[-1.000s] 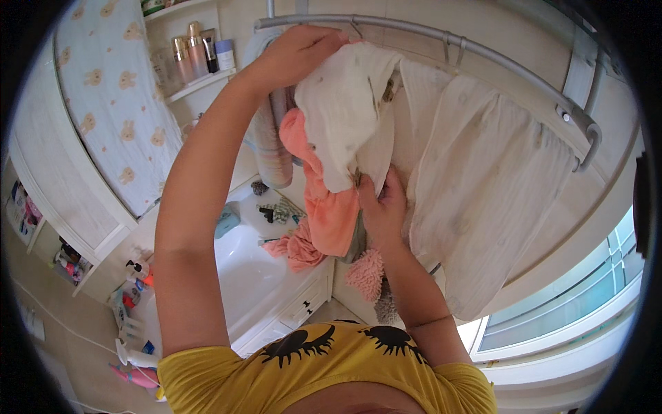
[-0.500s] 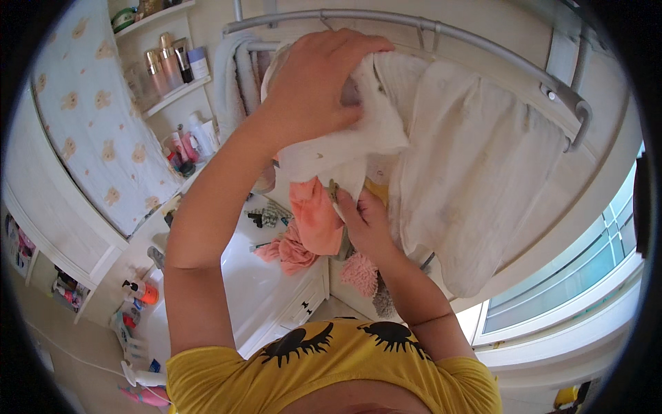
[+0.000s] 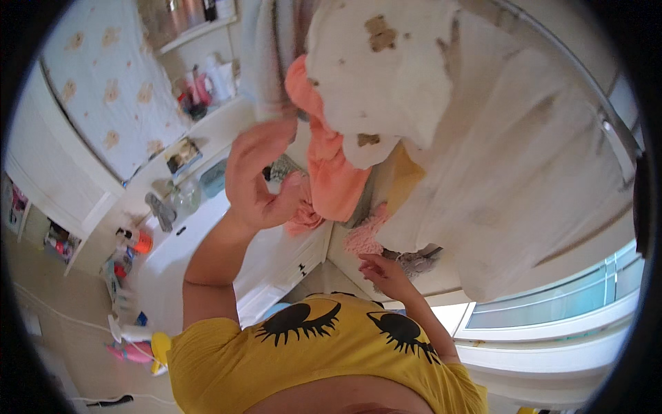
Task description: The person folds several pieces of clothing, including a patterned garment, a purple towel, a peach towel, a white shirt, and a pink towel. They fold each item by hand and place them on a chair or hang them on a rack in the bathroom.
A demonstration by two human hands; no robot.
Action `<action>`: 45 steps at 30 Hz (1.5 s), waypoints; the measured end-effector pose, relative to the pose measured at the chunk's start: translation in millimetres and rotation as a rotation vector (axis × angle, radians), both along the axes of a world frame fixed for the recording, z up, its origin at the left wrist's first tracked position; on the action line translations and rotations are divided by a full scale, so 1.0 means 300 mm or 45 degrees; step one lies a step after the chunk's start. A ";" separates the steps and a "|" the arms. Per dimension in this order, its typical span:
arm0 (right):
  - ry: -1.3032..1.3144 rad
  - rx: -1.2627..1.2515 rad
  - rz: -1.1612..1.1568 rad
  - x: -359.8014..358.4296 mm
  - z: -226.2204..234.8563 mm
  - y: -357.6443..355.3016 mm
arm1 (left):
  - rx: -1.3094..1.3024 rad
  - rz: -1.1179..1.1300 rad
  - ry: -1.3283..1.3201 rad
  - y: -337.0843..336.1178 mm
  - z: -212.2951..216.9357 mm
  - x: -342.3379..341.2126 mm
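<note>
A white cloth with brown patches [image 3: 383, 76] hangs over a curved metal rail [image 3: 607, 124], beside a large white sheet [image 3: 510, 179]. Below the white cloth dangles a coral towel [image 3: 331, 172]. My left hand [image 3: 258, 179] is raised just left of the coral towel, fingers apart, holding nothing. My right hand [image 3: 386, 272] hovers low with loose fingers near a pink textured cloth [image 3: 365, 238] and a grey cloth [image 3: 414, 262], apart from both.
A white bathtub [image 3: 207, 255] lies below, with a tap [image 3: 162, 210] and bottles [image 3: 203, 86] on its ledge. A patterned curtain [image 3: 110, 103] hangs at left. Toys and bottles [image 3: 127, 248] stand on the floor. A window [image 3: 552, 303] is at lower right.
Both hands have let go of the white cloth. My left hand dropped from the rail to beside the coral towel, and my right hand lowered toward the pink cloth. The view shifted closer.
</note>
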State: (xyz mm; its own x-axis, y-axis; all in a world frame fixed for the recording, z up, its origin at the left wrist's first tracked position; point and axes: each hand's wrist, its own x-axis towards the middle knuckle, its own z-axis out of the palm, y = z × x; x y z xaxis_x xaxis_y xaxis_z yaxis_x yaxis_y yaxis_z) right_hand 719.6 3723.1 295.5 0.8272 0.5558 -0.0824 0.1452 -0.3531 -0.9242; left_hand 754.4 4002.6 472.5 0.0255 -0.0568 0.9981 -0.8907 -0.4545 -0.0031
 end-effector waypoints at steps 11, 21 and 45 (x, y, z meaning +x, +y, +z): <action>0.037 -0.265 -0.039 -0.027 -0.327 -0.057 | 0.209 0.710 1.460 0.044 -1.017 0.103; 0.025 -0.258 -0.075 -0.051 -0.261 -0.007 | 0.422 0.887 1.887 0.045 -1.191 0.351; 0.237 0.104 -0.080 -0.224 -0.233 -0.189 | -0.665 0.009 0.925 0.050 -0.504 -0.475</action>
State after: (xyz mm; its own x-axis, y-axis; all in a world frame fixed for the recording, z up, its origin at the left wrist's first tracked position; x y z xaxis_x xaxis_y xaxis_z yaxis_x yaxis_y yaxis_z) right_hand 652.2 3666.3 225.8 0.8351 0.5148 -0.1938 -0.0509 -0.2786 -0.9591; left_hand 612.0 4017.4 321.1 0.6598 0.4030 0.6343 -0.5896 -0.2457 0.7694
